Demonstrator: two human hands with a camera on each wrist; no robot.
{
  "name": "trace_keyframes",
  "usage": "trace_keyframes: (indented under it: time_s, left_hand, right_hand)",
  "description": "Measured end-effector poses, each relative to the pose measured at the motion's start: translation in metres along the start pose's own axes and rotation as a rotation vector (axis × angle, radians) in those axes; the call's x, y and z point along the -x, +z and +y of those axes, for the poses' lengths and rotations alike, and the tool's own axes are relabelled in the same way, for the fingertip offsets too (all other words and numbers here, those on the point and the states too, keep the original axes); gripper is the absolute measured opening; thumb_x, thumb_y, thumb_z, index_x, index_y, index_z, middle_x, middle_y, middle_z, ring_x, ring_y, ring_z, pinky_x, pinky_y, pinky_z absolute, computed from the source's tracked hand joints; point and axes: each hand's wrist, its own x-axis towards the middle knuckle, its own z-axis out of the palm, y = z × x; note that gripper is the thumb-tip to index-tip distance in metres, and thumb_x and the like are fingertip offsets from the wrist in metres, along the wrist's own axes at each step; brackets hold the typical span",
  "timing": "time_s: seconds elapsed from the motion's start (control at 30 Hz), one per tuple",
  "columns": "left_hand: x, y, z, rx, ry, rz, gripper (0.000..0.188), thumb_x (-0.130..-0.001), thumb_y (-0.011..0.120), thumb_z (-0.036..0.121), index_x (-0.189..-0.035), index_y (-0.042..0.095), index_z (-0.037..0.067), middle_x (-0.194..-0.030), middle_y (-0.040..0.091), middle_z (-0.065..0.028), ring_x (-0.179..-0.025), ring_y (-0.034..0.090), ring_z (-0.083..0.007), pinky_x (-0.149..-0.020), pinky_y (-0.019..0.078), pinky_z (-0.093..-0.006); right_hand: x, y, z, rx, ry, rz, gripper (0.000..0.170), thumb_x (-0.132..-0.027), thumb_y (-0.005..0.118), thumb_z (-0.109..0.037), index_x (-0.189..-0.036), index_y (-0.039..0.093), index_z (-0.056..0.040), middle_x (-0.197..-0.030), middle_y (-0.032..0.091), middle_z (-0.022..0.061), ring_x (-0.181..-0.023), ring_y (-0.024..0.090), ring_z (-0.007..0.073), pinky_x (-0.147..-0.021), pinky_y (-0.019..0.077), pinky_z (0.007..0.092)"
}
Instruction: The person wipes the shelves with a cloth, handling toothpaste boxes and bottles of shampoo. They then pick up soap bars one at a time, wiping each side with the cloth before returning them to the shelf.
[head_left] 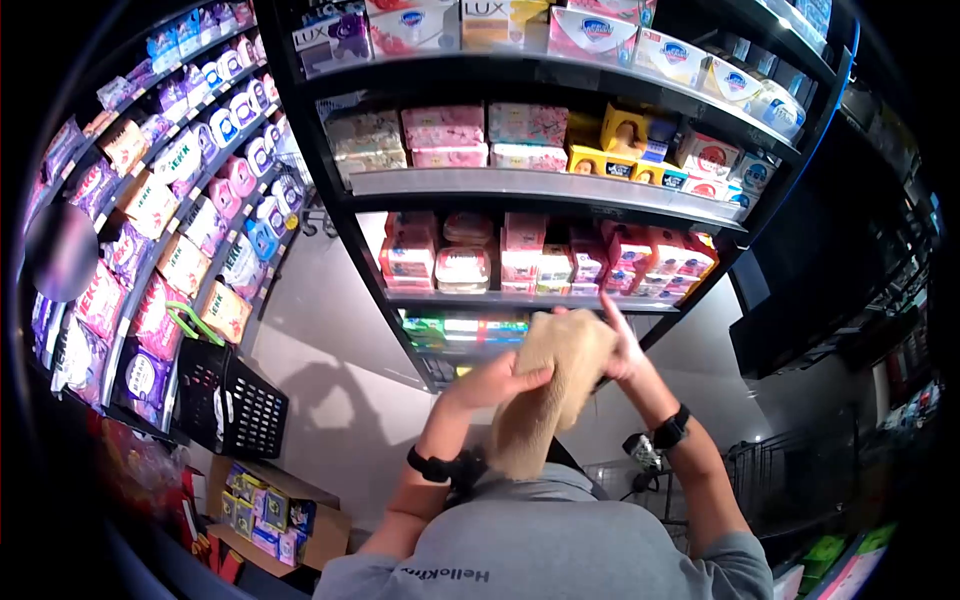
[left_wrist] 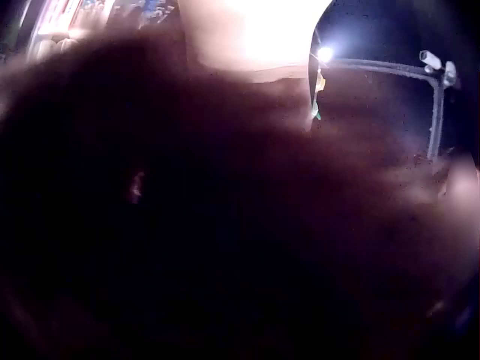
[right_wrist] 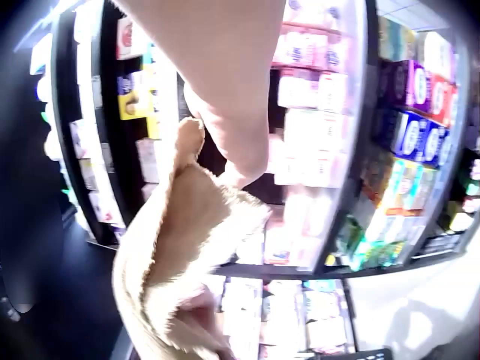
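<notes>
A tan fuzzy cloth [head_left: 552, 385] is held in front of the grey shirt, folded over and hanging downward. My left hand [head_left: 495, 382] grips its left side, the thumb lying across the front and the other fingers hidden behind. At the upper right edge my right hand [head_left: 624, 345] holds the cloth, with one digit pointing upward. In the right wrist view, the fingers of the right hand [right_wrist: 232, 120] are at the top edge of the cloth [right_wrist: 191, 217], which droops open in a fold. The left wrist view is mostly dark and blurred.
Shelves of boxed soap [head_left: 530, 125] stand directly ahead. To the left are shelves of bagged and bottled detergent [head_left: 180, 160]. A black basket [head_left: 255, 405] and an open carton [head_left: 325, 535] of small boxes sit lower left. A wire cart [head_left: 680, 490] is at lower right.
</notes>
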Motion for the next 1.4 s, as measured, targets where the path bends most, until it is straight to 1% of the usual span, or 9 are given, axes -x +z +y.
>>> trace_keyframes:
  time_s: [0.07,0.33,0.57,0.67,0.73,0.97,1.13,1.23,1.4]
  left_hand:
    - [-0.002,-0.006,-0.008,0.073,0.078,-0.064,0.037,-0.086,0.053,0.02,-0.116,0.045,0.0,-0.111,0.051,-0.0034,-0.104,0.045,-0.01,-0.088,0.0364,-0.0258]
    - [-0.011,0.0,-0.016,0.112,0.102,0.175,0.036,-0.088,0.051,0.021,-0.116,0.045,0.0,-0.109,0.052,-0.0037,-0.101,0.048,-0.0101,-0.087,0.0374,-0.0252]
    - [-0.009,-0.01,-0.032,0.184,0.118,0.271,0.034,-0.087,0.051,0.016,-0.115,0.045,-0.001,-0.108,0.053,-0.0043,-0.099,0.05,-0.0106,-0.085,0.0409,-0.0257]
    - [-0.006,-0.01,-0.032,0.183,0.151,0.308,0.035,-0.087,0.052,0.016,-0.116,0.043,-0.001,-0.11,0.052,-0.0051,-0.101,0.049,-0.0113,-0.086,0.0395,-0.0266]
    - [-0.004,-0.009,-0.032,0.147,0.123,0.329,0.035,-0.086,0.052,0.015,-0.116,0.043,-0.001,-0.11,0.052,-0.005,-0.101,0.049,-0.0116,-0.086,0.0395,-0.0265]
    - [0.002,-0.022,-0.032,-0.127,0.097,0.423,0.032,-0.083,0.053,0.008,-0.113,0.046,-0.003,-0.104,0.055,-0.0049,-0.094,0.051,-0.0104,-0.082,0.0414,-0.0262]
    - [0.005,-0.017,-0.036,-0.075,0.251,0.434,0.036,-0.079,0.055,0.001,-0.112,0.045,-0.005,-0.104,0.054,-0.0068,-0.094,0.051,-0.012,-0.083,0.0416,-0.0269]
    - [0.006,-0.01,-0.032,-0.117,0.266,0.412,0.039,-0.076,0.058,0.002,-0.112,0.045,-0.004,-0.104,0.054,-0.0072,-0.096,0.051,-0.0135,-0.083,0.0416,-0.0275]
    - [0.009,-0.011,-0.035,-0.28,0.168,0.271,0.041,-0.075,0.059,0.005,-0.113,0.046,-0.001,-0.106,0.054,-0.0091,-0.099,0.051,-0.0166,-0.085,0.0399,-0.0289]
  right_hand:
    - [-0.013,-0.071,0.017,-0.022,0.159,-0.151,0.08,-0.08,0.035,-0.063,-0.128,0.031,0.0008,-0.126,0.041,0.0195,-0.112,0.045,0.0307,-0.094,0.0364,0.0445]
    - [0.011,-0.019,0.075,0.059,-0.016,-0.174,0.073,-0.08,0.026,-0.065,-0.133,0.028,-0.0142,-0.135,0.032,0.0071,-0.123,0.033,0.0255,-0.1,0.026,0.0453]
    - [0.02,-0.018,0.053,0.031,-0.144,-0.257,0.1,-0.065,0.021,-0.081,-0.136,0.017,-0.01,-0.138,0.025,0.0141,-0.126,0.025,0.0326,-0.1,0.0245,0.0504]
    - [0.022,-0.018,0.057,0.18,-0.177,-0.241,0.093,-0.07,0.039,-0.072,-0.135,0.019,-0.0087,-0.135,0.031,0.0125,-0.124,0.03,0.029,-0.097,0.0285,0.0487]
    - [0.02,-0.017,0.062,0.408,-0.315,-0.234,0.073,-0.077,0.064,-0.029,-0.133,0.022,-0.0073,-0.129,0.036,0.0075,-0.121,0.033,0.0223,-0.099,0.0291,0.0397]
    - [0.022,0.02,0.048,0.907,-0.681,-0.046,0.082,-0.074,0.059,0.007,-0.138,0.009,-0.0078,-0.131,0.033,0.0077,-0.118,0.034,0.0162,-0.097,0.0302,0.0301]
    - [0.041,0.051,0.039,0.847,-0.771,-0.032,0.073,-0.078,0.054,0.003,-0.138,0.014,-0.0104,-0.124,0.041,0.0093,-0.111,0.041,0.0156,-0.092,0.0321,0.0275]
    - [0.04,0.04,0.039,0.996,-0.668,0.047,0.05,-0.081,0.056,-0.005,-0.127,0.036,-0.0027,-0.118,0.047,0.0081,-0.107,0.045,0.0145,-0.09,0.0361,0.0289]
    - [0.027,0.023,0.041,0.865,-0.444,0.006,0.045,-0.084,0.056,-0.025,-0.12,0.043,-0.0026,-0.114,0.05,0.0062,-0.103,0.048,0.0142,-0.088,0.0381,0.0283]
